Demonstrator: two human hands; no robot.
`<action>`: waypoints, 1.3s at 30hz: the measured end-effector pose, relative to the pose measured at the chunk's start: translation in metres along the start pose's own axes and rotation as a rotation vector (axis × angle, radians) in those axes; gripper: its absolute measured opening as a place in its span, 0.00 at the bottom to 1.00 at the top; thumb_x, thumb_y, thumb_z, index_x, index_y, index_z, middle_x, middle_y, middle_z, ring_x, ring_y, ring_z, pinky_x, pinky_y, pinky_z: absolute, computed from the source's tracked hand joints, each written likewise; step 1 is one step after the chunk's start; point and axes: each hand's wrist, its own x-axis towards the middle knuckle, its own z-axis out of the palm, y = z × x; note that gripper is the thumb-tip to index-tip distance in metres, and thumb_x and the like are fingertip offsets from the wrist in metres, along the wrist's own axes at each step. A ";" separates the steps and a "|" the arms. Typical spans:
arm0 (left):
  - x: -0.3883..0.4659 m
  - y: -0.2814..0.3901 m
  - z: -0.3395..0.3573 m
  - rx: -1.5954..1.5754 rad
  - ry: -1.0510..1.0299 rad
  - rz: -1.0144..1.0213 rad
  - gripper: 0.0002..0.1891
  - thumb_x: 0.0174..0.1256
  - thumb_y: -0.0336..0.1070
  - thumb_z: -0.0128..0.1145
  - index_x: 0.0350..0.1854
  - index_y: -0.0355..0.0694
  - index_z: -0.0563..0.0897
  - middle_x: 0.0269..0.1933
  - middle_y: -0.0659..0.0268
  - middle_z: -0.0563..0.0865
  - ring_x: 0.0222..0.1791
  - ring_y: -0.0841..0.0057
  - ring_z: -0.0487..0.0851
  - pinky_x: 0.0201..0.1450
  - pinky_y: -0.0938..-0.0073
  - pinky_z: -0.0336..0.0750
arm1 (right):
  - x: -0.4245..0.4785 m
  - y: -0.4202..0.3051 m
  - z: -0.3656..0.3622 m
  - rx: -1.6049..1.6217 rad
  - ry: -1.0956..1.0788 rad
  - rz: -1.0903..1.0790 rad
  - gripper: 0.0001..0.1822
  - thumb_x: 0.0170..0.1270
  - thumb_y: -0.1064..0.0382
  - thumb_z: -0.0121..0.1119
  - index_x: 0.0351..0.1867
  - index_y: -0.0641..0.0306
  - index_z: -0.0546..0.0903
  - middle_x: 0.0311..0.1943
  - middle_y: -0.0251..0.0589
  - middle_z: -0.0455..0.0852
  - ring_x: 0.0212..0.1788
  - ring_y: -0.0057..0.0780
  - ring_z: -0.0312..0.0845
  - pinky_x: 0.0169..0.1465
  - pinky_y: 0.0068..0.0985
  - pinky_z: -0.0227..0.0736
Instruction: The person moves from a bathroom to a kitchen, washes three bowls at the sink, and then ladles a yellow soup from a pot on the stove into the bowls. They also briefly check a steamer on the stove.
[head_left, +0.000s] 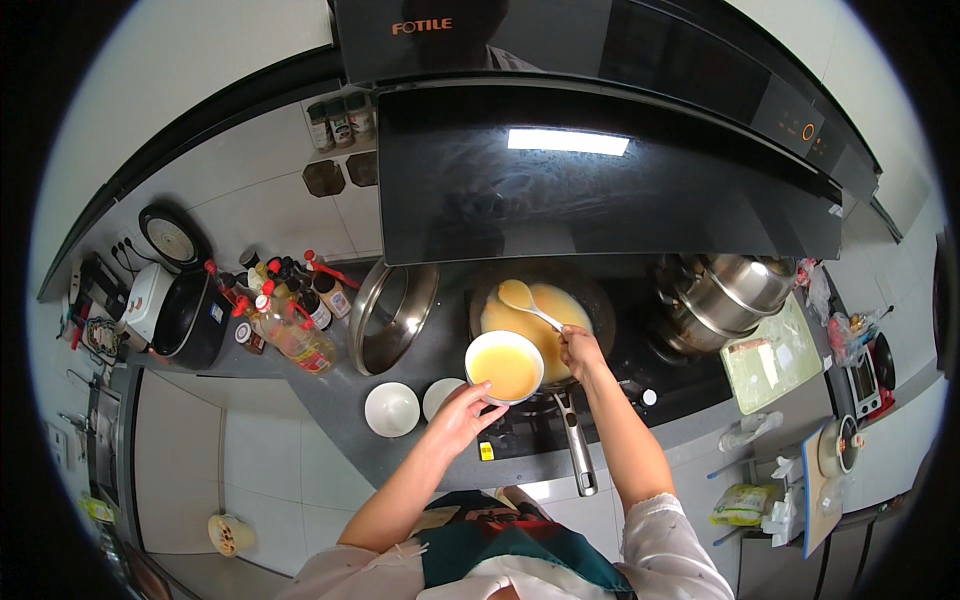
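Observation:
My left hand (466, 411) grips the near rim of a white bowl (504, 367) filled with yellow soup, held over the near left edge of a wok. In my right hand (580, 351) is the handle of a ladle (517, 295), its scoop holding soup above the wok. The dark wok (604, 300) contains more of the yellow soup, and its metal handle (576, 450) points towards me. On the dark counter to the left stand an empty white bowl (392, 409) and a second white bowl (441, 396), partly hidden by my left hand and the held bowl.
A glass-and-metal lid (394, 319) leans beside oil and sauce bottles (296, 330); an open rice cooker (193, 319) is further left. Right of the wok stand a stacked steel steamer (727, 300) and a green cutting board (776, 356). A black range hood (600, 187) overhangs the stove.

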 end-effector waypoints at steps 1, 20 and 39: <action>0.003 0.001 -0.001 -0.002 -0.001 0.003 0.13 0.63 0.32 0.57 0.47 0.35 0.74 0.49 0.61 0.77 0.53 0.70 0.76 0.62 0.53 0.70 | -0.006 -0.003 0.000 0.007 -0.024 -0.008 0.11 0.71 0.62 0.45 0.36 0.64 0.78 0.20 0.29 0.68 0.14 0.17 0.51 0.19 0.18 0.49; 0.076 0.023 0.042 -0.046 -0.087 -0.069 0.20 0.61 0.37 0.60 0.51 0.33 0.70 0.53 0.52 0.74 0.58 0.59 0.73 0.64 0.55 0.70 | -0.173 -0.052 -0.026 -0.786 0.069 -0.958 0.10 0.68 0.68 0.50 0.45 0.71 0.78 0.25 0.34 0.73 0.27 0.19 0.68 0.31 0.19 0.65; 0.015 -0.007 0.009 -0.036 -0.079 -0.037 0.10 0.64 0.31 0.56 0.45 0.34 0.73 0.50 0.58 0.77 0.54 0.65 0.76 0.62 0.51 0.70 | -0.028 -0.001 -0.054 -1.128 0.444 -0.906 0.07 0.60 0.70 0.50 0.34 0.70 0.79 0.33 0.59 0.80 0.36 0.57 0.77 0.40 0.44 0.72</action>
